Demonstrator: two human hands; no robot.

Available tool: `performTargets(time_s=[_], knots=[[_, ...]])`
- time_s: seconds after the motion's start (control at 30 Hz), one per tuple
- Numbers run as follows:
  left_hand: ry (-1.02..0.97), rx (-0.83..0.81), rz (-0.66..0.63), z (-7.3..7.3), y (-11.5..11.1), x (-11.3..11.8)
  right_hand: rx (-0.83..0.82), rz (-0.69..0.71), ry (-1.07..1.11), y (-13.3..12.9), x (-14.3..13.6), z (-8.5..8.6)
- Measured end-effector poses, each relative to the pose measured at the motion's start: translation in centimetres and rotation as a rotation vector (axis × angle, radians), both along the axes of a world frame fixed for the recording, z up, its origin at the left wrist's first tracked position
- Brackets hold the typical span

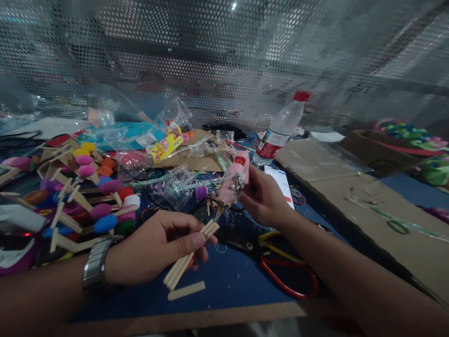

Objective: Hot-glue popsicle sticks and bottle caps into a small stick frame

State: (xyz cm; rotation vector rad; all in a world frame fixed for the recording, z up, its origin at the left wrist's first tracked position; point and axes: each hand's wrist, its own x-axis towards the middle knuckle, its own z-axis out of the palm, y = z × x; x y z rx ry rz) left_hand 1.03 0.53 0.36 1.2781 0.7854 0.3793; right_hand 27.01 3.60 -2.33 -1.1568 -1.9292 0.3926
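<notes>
Several pale wooden sticks [181, 267], laid side by side in a bundle, are pinched between the thumb and fingers of my left hand [154, 245]. My right hand [264, 199] grips a pink hot glue gun [231, 182] whose front is wrapped in worn, grubby material. Its thin metal nozzle points down at the upper end of the bundle; whether the tip touches the wood I cannot tell. Below the bundle a loose flat stick [186, 290] lies on the blue tabletop [231, 290]. Scissors [277, 262] with red and yellow handles lie under my right forearm. Something orange shows partly behind the sticks.
At left is a heap of wooden-stick pieces with coloured round parts [105, 224]. Plastic wrappers [175, 185] and a yellow packet [166, 147] lie further back. A bottle [280, 128] stands beside a phone [280, 185]. Cardboard [372, 220] covers the right side; perforated metal [196, 61] rises behind.
</notes>
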Motion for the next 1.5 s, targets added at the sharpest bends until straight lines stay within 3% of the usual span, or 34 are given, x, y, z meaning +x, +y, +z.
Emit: performTargets(time_s=[1.5], knots=[[-0.072,-0.015,0.002,-0.09,0.19,-0.16,0.056,0.024,-0.003,0.03,0.06,0.25]])
